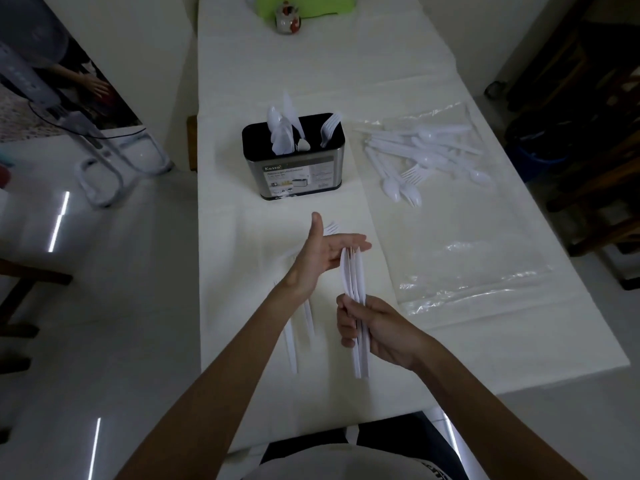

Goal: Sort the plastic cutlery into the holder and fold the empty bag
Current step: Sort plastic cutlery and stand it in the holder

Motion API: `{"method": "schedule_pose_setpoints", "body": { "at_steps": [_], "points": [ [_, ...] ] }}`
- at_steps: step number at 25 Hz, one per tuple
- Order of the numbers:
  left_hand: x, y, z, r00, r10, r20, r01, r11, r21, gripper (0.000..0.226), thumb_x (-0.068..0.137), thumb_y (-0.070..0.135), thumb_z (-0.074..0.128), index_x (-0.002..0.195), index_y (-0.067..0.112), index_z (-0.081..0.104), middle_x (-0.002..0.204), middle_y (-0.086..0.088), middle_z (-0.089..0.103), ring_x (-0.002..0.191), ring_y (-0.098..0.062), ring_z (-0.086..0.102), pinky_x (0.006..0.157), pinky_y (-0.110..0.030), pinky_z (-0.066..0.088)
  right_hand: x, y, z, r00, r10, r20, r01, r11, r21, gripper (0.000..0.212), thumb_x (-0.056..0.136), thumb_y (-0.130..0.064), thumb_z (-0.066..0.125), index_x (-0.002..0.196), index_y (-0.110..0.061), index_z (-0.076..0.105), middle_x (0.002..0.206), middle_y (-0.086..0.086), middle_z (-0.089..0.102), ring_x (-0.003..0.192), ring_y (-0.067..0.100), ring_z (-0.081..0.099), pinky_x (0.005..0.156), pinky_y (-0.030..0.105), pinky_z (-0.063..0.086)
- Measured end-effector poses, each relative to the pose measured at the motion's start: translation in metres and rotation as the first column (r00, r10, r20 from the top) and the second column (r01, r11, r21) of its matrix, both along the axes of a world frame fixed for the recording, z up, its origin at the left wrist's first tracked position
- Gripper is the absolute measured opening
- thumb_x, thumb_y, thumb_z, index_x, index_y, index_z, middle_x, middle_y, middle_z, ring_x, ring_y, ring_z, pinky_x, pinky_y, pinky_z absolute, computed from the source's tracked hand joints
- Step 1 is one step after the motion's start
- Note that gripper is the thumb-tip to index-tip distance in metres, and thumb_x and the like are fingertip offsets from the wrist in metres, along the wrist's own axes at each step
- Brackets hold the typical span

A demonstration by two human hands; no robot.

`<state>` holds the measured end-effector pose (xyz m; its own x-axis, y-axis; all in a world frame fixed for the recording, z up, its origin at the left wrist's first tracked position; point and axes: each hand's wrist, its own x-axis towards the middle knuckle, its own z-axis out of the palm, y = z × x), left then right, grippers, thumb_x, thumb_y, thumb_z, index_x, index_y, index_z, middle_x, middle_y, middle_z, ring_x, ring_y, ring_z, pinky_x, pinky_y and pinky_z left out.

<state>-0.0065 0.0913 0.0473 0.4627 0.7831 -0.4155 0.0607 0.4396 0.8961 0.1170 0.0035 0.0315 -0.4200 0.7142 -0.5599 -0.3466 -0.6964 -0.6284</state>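
My right hand grips a bundle of white plastic knives, blades pointing away from me. My left hand is flat and open, palm toward the knife tips, thumb up, fingertips touching the blades. The black and steel cutlery holder stands beyond my hands with spoons, a knife and forks upright in it. A loose pile of white cutlery lies to the right of the holder on the clear plastic bag. A few more white pieces lie on the table under my left forearm, and fork tines show behind my left hand.
The white table runs away from me. A small ceramic jar and a green object sit at its far end. Dark wooden chairs stand to the right, and a fan base is on the floor to the left.
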Motion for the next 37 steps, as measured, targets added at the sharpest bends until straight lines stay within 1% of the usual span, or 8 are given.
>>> {"method": "schedule_pose_setpoints", "body": {
  "at_steps": [5,11,18,23,25,28,32,37],
  "points": [
    [-0.013,0.007,-0.007,0.986,0.156,0.063,-0.158,0.987,0.029,0.086,0.090,0.060,-0.004,0.130,0.009,0.052,0.132,-0.005,0.058,0.130,-0.014,0.046,0.114,-0.030,0.028,0.008,0.015,0.001,1.000,-0.008,0.028,0.008,1.000,-0.004,0.026,0.101,-0.016,0.036,0.077,-0.011,0.043,0.058,-0.001,0.037,0.050,0.012,0.037,0.051,0.023,0.039],
    [-0.056,0.039,-0.014,0.745,0.663,0.070,-0.664,0.730,0.160,0.049,0.102,0.035,0.021,0.141,0.013,0.038,0.151,-0.003,0.035,0.142,-0.014,0.026,0.115,-0.027,0.017,0.017,0.102,0.024,0.960,-0.267,0.083,0.242,0.943,0.230,0.030,0.101,-0.014,0.033,0.071,-0.013,0.036,0.053,-0.004,0.035,0.046,0.010,0.035,0.047,0.020,0.037],
    [-0.077,0.131,-0.008,0.703,0.710,-0.037,-0.689,0.694,0.209,0.051,0.102,0.036,0.025,0.148,0.015,0.026,0.156,0.000,0.024,0.143,-0.013,0.021,0.115,-0.027,0.016,-0.007,0.235,0.062,0.831,-0.515,0.209,0.279,0.712,0.644,0.034,0.102,-0.016,0.033,0.069,-0.017,0.038,0.054,-0.007,0.042,0.050,0.009,0.044,0.054,0.023,0.039],
    [-0.070,0.175,-0.020,0.691,0.723,-0.012,-0.713,0.685,0.150,0.044,0.101,0.034,0.030,0.134,0.009,0.048,0.137,-0.008,0.051,0.130,-0.020,0.044,0.108,-0.031,0.034,-0.030,0.292,0.062,0.799,-0.568,0.199,0.274,0.638,0.720,0.025,0.103,-0.018,0.032,0.078,-0.017,0.036,0.063,0.000,0.037,0.056,0.011,0.043,0.059,0.023,0.041],
    [-0.064,0.179,-0.025,0.692,0.722,0.008,-0.713,0.682,0.167,0.039,0.102,0.031,0.030,0.124,0.008,0.053,0.124,-0.007,0.058,0.120,-0.022,0.051,0.100,-0.032,0.041,-0.039,0.305,0.055,0.802,-0.558,0.213,0.242,0.630,0.738,0.024,0.103,-0.019,0.032,0.080,-0.016,0.037,0.064,0.000,0.039,0.059,0.013,0.043,0.062,0.023,0.042],
    [-0.062,0.183,-0.037,0.674,0.739,0.008,-0.719,0.653,0.236,0.041,0.103,0.024,0.028,0.133,0.003,0.046,0.133,-0.016,0.053,0.125,-0.027,0.049,0.108,-0.037,0.038,-0.047,0.306,0.040,0.775,-0.543,0.323,0.141,0.646,0.750,0.018,0.102,-0.016,0.033,0.087,-0.010,0.041,0.068,0.004,0.043,0.062,0.010,0.046,0.064,0.017,0.044],
    [-0.062,0.181,-0.045,0.681,0.732,0.024,-0.700,0.641,0.314,0.040,0.103,0.019,0.027,0.134,0.001,0.044,0.132,-0.013,0.054,0.121,-0.020,0.051,0.094,-0.010,0.041,-0.043,0.295,0.026,0.691,-0.462,0.556,-0.110,0.693,0.712,0.019,0.097,-0.016,0.046,0.086,-0.001,0.050,0.073,0.012,0.052,0.065,0.009,0.048,0.060,0.016,0.039],
    [-0.060,0.182,-0.049,0.665,0.743,0.073,-0.718,0.609,0.336,0.040,0.104,0.019,0.027,0.134,0.001,0.045,0.131,-0.012,0.055,0.122,-0.018,0.051,0.103,-0.019,0.040,-0.034,0.289,0.025,0.563,-0.460,0.687,-0.245,0.701,0.670,0.017,0.085,-0.013,0.062,0.089,0.002,0.054,0.076,0.013,0.056,0.069,0.020,0.049,0.059,0.022,0.040]
  ]
}}
